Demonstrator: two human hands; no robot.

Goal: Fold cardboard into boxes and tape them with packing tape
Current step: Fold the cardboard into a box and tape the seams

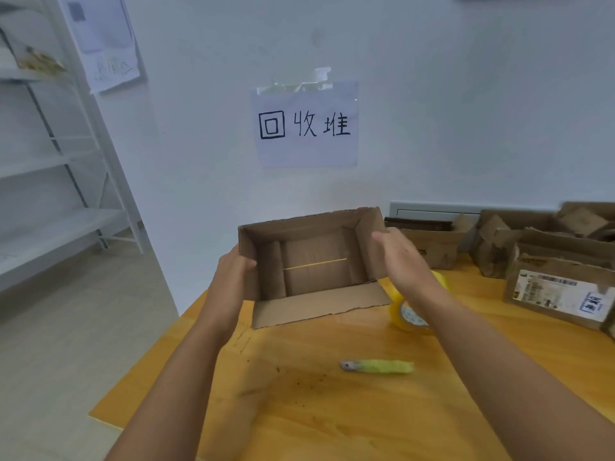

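Note:
An open brown cardboard box (312, 261) is held above the far edge of the wooden table, its opening turned toward me. A strip of tape runs along the seam of its closed bottom. My left hand (233, 271) grips the box's left wall, thumb inside. My right hand (399, 257) lies with straight fingers against the right wall. One flap hangs down toward the table. A roll of yellowish packing tape (411, 314) stands on the table, partly hidden behind my right forearm.
A green-handled cutter (379, 366) lies on the wooden table (332, 410) near the middle. Several used cardboard boxes (559, 287) crowd the table's right back. A paper sign (306, 124) hangs on the wall. White shelving (60, 154) stands at the left.

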